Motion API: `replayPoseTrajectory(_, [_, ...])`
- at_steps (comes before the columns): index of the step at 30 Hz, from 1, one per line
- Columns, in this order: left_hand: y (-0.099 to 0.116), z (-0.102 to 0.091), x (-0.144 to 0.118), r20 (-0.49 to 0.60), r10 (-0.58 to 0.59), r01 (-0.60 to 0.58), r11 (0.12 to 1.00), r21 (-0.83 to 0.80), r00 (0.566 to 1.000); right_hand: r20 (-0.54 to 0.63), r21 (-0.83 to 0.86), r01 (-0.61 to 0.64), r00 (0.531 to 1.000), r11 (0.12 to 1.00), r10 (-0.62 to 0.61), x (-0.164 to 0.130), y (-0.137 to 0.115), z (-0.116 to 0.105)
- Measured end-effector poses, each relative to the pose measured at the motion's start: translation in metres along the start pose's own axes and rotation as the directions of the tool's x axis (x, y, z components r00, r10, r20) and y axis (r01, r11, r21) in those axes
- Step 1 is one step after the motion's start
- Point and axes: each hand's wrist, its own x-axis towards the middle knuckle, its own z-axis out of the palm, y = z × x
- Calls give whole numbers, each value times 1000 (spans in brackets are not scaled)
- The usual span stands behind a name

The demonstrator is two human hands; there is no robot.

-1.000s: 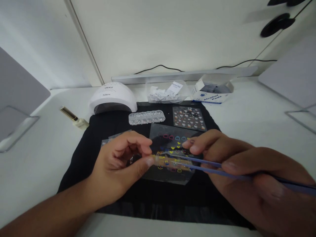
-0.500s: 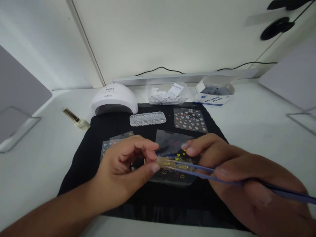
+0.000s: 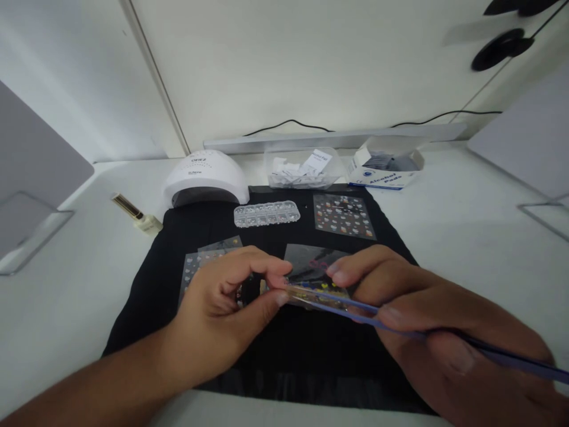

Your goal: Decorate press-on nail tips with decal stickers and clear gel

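My left hand [image 3: 235, 296] pinches thumb and forefinger together at the left edge of a clear nail sticker sheet [image 3: 317, 258]. The sheet is raised and tilted above the black mat, and yellow hearts and pink marks show on it. In my right hand [image 3: 413, 308] is a pair of blue-purple tweezers [image 3: 368, 317], their tips pointing left, close to my left fingertips. The right forefinger lies over the sheet's right side; whether it touches is unclear. A sticker at the tweezer tips is too small to make out.
On the black mat [image 3: 284, 367] lie a rhinestone case [image 3: 267, 214], another sticker sheet [image 3: 343, 214] and sheets partly behind my left hand [image 3: 191, 270]. Around its far side stand a white nail lamp [image 3: 207, 175], polish bottle [image 3: 144, 220], plastic tub [image 3: 304, 169] and alcohol pad box [image 3: 384, 166].
The sticker sheet has tipped to a flatter angle, so less of its printed face shows. Both hands keep nearly the same place, and the tweezers have shifted slightly left.
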Motion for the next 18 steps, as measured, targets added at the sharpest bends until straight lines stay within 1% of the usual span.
replayPoseTrajectory(8, [1, 0, 1, 20, 10, -11, 999, 43, 1000, 19, -7, -10, 1000, 1000, 10, -5, -2, -4])
replayPoseTrajectory(12, [1, 0, 1, 26, 8, -10, 998, 57, 1000, 66, 28, -11, 998, 1000, 9, -4, -2, -4])
replayPoseTrajectory(15, [1, 0, 0, 34, 12, -13, 998, 54, 999, 48, 47, -14, 999, 999, 12, -3, -1, -2])
replayPoseTrajectory(18, [2, -1, -1, 53, 19, -21, 999, 44, 998, 7, 78, -13, 1000, 997, 13, -1, -1, -1])
